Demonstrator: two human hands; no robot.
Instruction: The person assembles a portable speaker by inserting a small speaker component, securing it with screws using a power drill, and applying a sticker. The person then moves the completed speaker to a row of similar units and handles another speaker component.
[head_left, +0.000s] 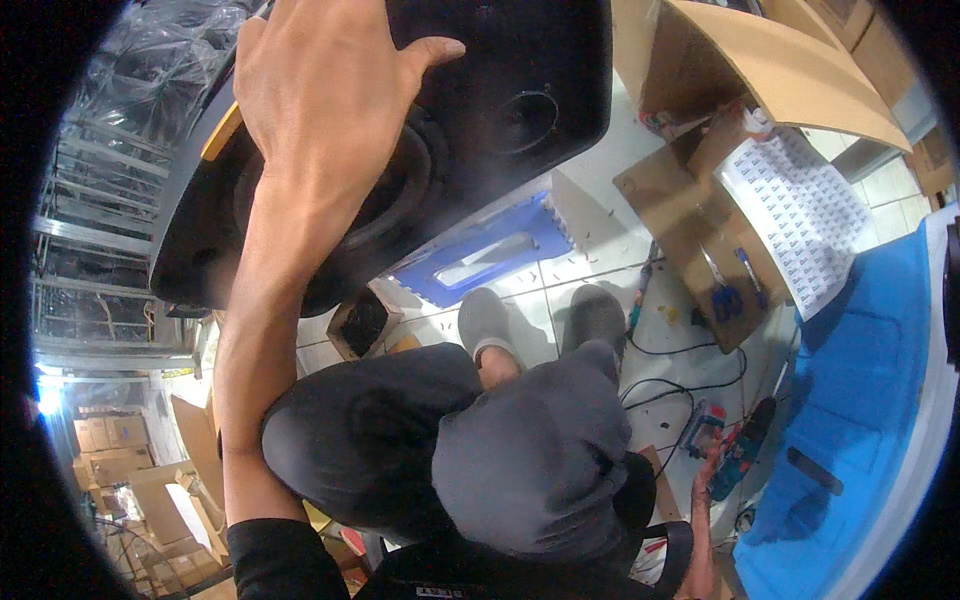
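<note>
My left hand (320, 90) lies flat, fingers spread, on the front face of a large black speaker cabinet (520, 60) that leans tilted above my knees. Its round woofer (410, 190) sits just under my wrist and a smaller round port (527, 118) is to the right. Low at my right side, my right hand (706, 480) reaches down to a teal and red power drill (745, 450) lying on the white tiled floor. The fingers touch the drill's handle; whether they grip it is not visible.
A blue foam piece (480, 255) lies under the speaker. Open cardboard boxes (690, 210) hold a sticker sheet (800, 210), blue scissors (725, 297) and a pen. Black cables (690, 385) run over the floor. A blue-covered surface (860, 380) stands right; shelving (90, 230) stands left.
</note>
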